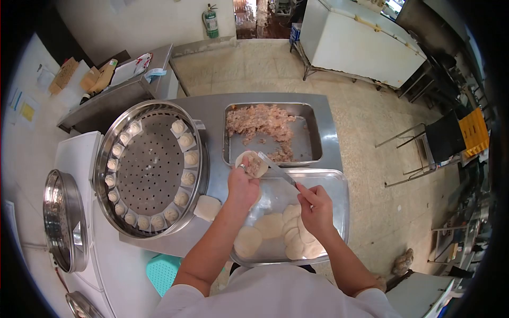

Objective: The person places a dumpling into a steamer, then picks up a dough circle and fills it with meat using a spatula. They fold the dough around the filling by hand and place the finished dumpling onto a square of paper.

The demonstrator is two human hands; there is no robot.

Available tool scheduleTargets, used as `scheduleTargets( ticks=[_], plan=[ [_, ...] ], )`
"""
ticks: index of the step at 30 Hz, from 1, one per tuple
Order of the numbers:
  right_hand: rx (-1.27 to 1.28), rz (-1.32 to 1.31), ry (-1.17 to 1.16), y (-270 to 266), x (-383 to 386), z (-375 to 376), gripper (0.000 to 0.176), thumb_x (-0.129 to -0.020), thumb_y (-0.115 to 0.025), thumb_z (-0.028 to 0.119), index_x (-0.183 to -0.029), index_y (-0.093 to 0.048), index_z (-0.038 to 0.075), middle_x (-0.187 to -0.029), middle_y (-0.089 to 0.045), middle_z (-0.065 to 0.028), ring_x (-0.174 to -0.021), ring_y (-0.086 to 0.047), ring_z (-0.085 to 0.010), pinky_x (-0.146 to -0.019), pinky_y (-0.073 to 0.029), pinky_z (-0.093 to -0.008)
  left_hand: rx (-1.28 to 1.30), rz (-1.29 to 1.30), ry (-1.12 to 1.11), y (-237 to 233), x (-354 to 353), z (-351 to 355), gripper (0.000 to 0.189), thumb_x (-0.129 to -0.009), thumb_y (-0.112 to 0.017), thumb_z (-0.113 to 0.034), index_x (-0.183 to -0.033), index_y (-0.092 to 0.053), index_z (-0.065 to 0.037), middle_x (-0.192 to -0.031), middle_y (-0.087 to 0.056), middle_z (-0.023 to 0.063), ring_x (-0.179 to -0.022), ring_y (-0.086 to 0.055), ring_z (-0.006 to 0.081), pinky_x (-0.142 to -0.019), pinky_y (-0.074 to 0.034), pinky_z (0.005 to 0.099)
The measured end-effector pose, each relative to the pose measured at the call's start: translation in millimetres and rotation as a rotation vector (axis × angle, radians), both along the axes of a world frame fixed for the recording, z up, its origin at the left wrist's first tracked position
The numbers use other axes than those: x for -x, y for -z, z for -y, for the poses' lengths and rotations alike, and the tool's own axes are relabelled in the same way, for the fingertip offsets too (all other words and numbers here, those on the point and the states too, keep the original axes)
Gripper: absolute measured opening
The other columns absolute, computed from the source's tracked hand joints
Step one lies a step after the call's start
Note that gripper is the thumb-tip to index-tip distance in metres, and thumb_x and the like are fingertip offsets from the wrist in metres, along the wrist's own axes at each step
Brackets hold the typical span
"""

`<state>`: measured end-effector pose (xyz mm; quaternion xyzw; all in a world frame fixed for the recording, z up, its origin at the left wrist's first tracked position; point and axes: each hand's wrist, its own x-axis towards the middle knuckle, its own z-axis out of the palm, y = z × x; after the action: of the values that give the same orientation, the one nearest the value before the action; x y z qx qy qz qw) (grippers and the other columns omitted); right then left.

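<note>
In my left hand (243, 185) lies a round dough wrapper (261, 168) with a mound of minced meat filling on it. My right hand (315, 207) grips a flat metal spatula (277, 168), its tip at the wrapper's edge. Beyond both hands is a steel pan (312, 150) partly filled with minced meat (260, 123). Below them is a metal tray (340, 212) with flat dough wrappers (248, 241), several heaped at its right. To the left, a large round perforated steamer tray (151, 159) carries pleated buns (191, 157) on paper squares around its rim.
A stack of white paper squares (207, 208) sits between steamer and tray. Another steamer ring (66, 222) is at far left, above a teal plastic stool (163, 273). A chair (445, 138) and white chest freezer (360, 45) stand beyond the table.
</note>
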<state>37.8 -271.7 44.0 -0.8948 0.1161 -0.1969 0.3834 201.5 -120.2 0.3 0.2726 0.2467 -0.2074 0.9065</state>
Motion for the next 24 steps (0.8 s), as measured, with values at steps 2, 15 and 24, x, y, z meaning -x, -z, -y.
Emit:
scheduleTargets(
  ticks=[2, 15, 24],
  plan=[
    [0.047, -0.001, 0.004, -6.0, -3.0, 0.5, 0.033, -0.088, -0.072, 0.002, -0.118, -0.077, 0.016, -0.082, -0.060, -0.0117, -0.069, -0.061, -0.0283, -0.062, -0.051, -0.0397, -0.029, 0.014, 0.017, -0.8, 8.3, 2.5, 0.024, -0.109, -0.048, -0.020, -0.124, -0.059, -0.004, -0.121, -0.067, 0.0145, -0.115, -0.065, 0.0285, -0.105, -0.054, 0.0437],
    [0.182, -0.092, -0.065, -30.2, 26.7, 13.8, 0.023, -0.087, -0.074, 0.010, -0.108, -0.081, 0.016, -0.082, -0.063, -0.0112, -0.069, -0.064, -0.0300, -0.061, -0.052, -0.0412, 0.094, 0.038, 0.145, -29.0, 40.3, -9.2, 0.045, -0.112, -0.033, -0.038, -0.122, -0.057, -0.002, -0.117, -0.067, 0.0184, -0.116, -0.064, 0.0335, -0.106, -0.050, 0.0463],
    [0.356, -0.029, -0.055, -60.9, 33.1, 36.8, 0.017, -0.084, -0.077, 0.012, -0.099, -0.081, 0.018, -0.077, -0.060, -0.0078, -0.068, -0.063, -0.0275, -0.056, -0.050, -0.0421, 0.140, -0.015, 0.401, -13.0, 40.7, -28.1, 0.059, -0.109, -0.035, -0.052, -0.119, -0.061, 0.001, -0.119, -0.068, 0.0196, -0.114, -0.065, 0.0357, -0.103, -0.052, 0.0522]
  ],
)
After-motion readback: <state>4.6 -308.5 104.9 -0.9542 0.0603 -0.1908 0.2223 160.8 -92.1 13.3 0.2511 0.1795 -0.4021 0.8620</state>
